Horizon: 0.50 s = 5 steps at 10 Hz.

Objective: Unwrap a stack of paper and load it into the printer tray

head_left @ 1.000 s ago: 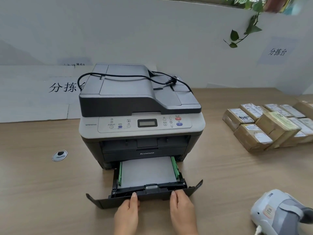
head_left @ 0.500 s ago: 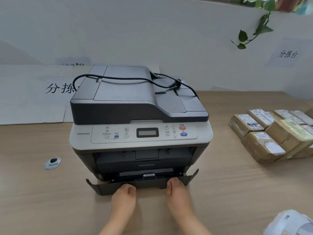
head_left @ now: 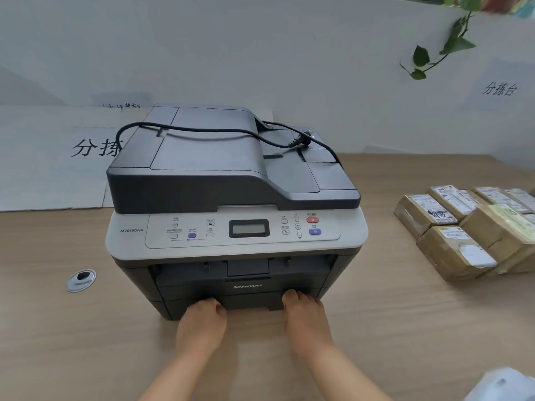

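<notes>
A grey and black printer (head_left: pixel 234 198) stands in the middle of a wooden table (head_left: pixel 390 314). Its paper tray (head_left: pixel 252 303) is pushed fully in, the front flush with the printer body, and the paper inside is hidden. My left hand (head_left: pixel 201 325) presses flat against the left part of the tray front, with the fingertips touching it. On the right part of the tray front rests my right hand (head_left: pixel 305 321) in the same way. Neither hand holds anything.
A black power cable (head_left: pixel 202 130) lies across the printer lid. Several taped cardboard parcels (head_left: pixel 457 230) sit at the right. A round cable grommet (head_left: pixel 81 280) is set in the table at the left. A pale object (head_left: pixel 503 386) shows at the bottom right corner.
Both hands pushed the open tray, with white paper in it, into the printer until it closed. The view moved closer to the printer.
</notes>
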Each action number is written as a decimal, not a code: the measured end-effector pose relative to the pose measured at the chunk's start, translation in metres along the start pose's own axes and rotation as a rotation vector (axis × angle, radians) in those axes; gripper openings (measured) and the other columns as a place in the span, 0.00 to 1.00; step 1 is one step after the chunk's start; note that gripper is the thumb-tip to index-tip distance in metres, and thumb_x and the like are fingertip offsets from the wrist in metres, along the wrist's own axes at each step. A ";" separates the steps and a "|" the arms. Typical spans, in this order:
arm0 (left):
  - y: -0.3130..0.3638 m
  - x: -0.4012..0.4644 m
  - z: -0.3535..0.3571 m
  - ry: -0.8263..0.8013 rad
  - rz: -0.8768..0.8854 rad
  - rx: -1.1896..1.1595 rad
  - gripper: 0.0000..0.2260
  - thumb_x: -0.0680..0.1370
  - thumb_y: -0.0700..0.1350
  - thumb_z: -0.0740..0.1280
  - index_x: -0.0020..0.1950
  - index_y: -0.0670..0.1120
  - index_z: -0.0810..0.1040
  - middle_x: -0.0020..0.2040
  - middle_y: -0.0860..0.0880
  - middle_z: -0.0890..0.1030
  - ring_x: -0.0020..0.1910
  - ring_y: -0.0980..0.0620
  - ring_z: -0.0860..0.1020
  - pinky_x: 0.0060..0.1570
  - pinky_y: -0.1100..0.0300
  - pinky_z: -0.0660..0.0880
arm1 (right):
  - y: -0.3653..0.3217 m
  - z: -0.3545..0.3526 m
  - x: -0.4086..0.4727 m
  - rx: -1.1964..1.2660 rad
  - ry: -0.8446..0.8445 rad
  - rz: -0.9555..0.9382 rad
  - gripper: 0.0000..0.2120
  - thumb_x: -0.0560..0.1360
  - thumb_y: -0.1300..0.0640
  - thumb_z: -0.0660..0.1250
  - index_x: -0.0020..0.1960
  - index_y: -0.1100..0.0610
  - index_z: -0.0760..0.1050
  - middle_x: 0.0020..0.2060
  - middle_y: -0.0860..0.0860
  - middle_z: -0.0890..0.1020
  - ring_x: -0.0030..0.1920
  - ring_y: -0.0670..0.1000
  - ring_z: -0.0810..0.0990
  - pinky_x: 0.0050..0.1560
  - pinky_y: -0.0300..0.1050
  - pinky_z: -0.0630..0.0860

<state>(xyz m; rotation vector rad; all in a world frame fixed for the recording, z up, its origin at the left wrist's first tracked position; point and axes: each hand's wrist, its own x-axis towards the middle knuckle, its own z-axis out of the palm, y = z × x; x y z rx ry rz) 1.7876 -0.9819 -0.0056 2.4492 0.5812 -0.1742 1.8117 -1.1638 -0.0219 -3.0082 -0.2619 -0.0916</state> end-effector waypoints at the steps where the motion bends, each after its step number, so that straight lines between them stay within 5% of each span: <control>1: 0.001 0.002 0.001 0.002 0.010 0.031 0.14 0.79 0.43 0.56 0.51 0.43 0.81 0.51 0.43 0.83 0.50 0.44 0.80 0.47 0.56 0.76 | 0.000 0.002 0.002 0.022 -0.016 0.005 0.17 0.41 0.63 0.76 0.28 0.53 0.76 0.20 0.50 0.77 0.22 0.48 0.77 0.22 0.38 0.72; 2: -0.003 0.001 0.003 0.005 0.028 0.103 0.14 0.80 0.44 0.55 0.53 0.45 0.80 0.52 0.44 0.83 0.51 0.44 0.81 0.49 0.55 0.78 | 0.001 -0.005 0.001 0.014 -0.022 -0.011 0.12 0.57 0.66 0.68 0.39 0.57 0.78 0.32 0.52 0.82 0.35 0.54 0.83 0.34 0.45 0.77; 3: -0.008 0.000 0.003 -0.028 0.073 0.235 0.12 0.79 0.43 0.55 0.53 0.46 0.77 0.53 0.45 0.81 0.53 0.45 0.79 0.50 0.54 0.77 | 0.003 -0.007 0.002 -0.019 -0.005 -0.030 0.12 0.63 0.64 0.70 0.47 0.57 0.79 0.40 0.53 0.83 0.43 0.56 0.83 0.43 0.50 0.77; 4: -0.015 -0.010 0.002 -0.053 0.146 0.355 0.12 0.78 0.45 0.55 0.56 0.47 0.75 0.56 0.45 0.79 0.56 0.45 0.78 0.53 0.54 0.76 | 0.004 -0.008 -0.009 -0.019 -0.085 -0.032 0.17 0.42 0.57 0.79 0.27 0.53 0.76 0.21 0.51 0.78 0.23 0.49 0.78 0.22 0.40 0.73; 5: -0.022 -0.029 -0.005 -0.134 0.142 0.495 0.17 0.79 0.45 0.56 0.67 0.49 0.70 0.64 0.45 0.75 0.63 0.46 0.74 0.59 0.55 0.73 | 0.003 -0.009 -0.026 0.072 -0.077 -0.026 0.17 0.40 0.56 0.78 0.25 0.54 0.75 0.19 0.51 0.77 0.20 0.50 0.77 0.20 0.37 0.70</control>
